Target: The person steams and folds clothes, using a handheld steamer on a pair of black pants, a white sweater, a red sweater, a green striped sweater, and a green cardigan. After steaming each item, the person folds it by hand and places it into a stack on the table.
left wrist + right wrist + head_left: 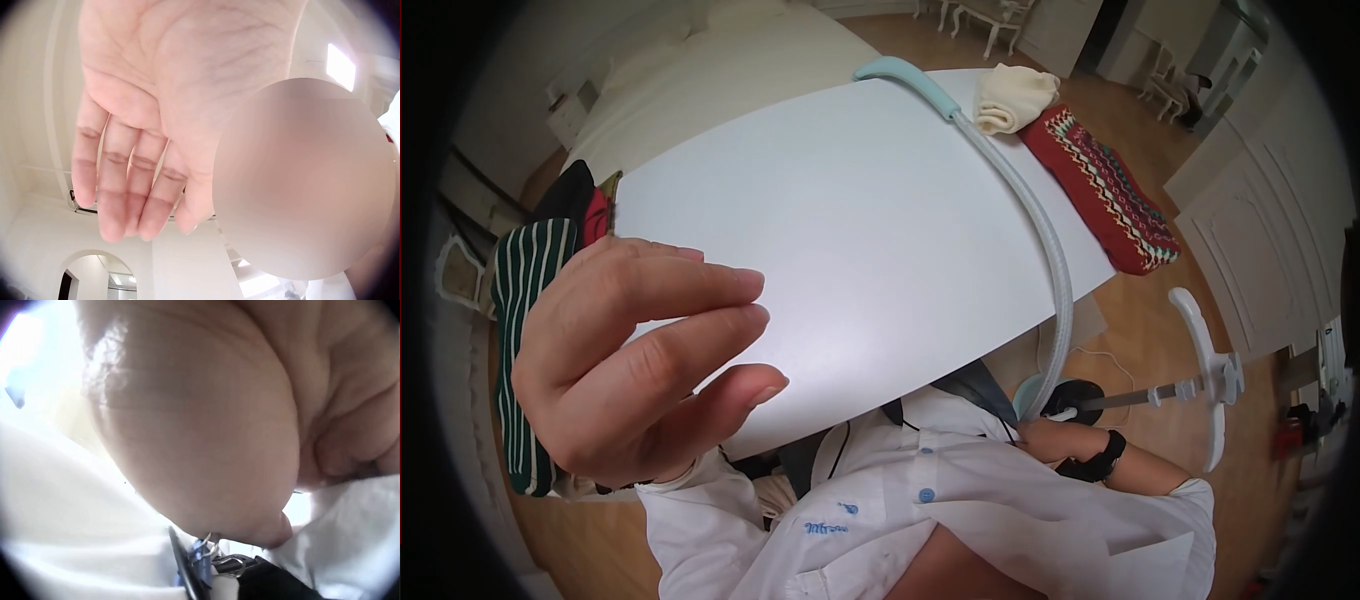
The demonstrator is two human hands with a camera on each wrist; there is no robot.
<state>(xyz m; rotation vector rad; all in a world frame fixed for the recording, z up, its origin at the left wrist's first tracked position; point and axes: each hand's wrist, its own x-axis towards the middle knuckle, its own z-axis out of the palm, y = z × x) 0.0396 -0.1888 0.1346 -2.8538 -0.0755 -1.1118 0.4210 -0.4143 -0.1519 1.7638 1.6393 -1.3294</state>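
My left hand (640,365) is raised close to the head camera, over the left end of the white table (830,200). Its fingers bend loosely, apart from the thumb, with nothing between them. In the left wrist view the palm of the left hand (169,94) shows bare. Low at my waist, my right hand (1048,438) lies against the white shirt (870,500), close to the lower end of a hose (1035,225). The right wrist view has this hand (206,425) beside white cloth and a small metal clip (212,547); I cannot tell whether its curled fingers hold anything.
A pale teal steamer handle (905,80) lies at the table's far edge. Rolled cream cloth (1012,98) and a folded red patterned knit (1100,190) are at the right end. Striped green cloth (530,350) sits left. A pole with a white hanger (1205,375) stands right.
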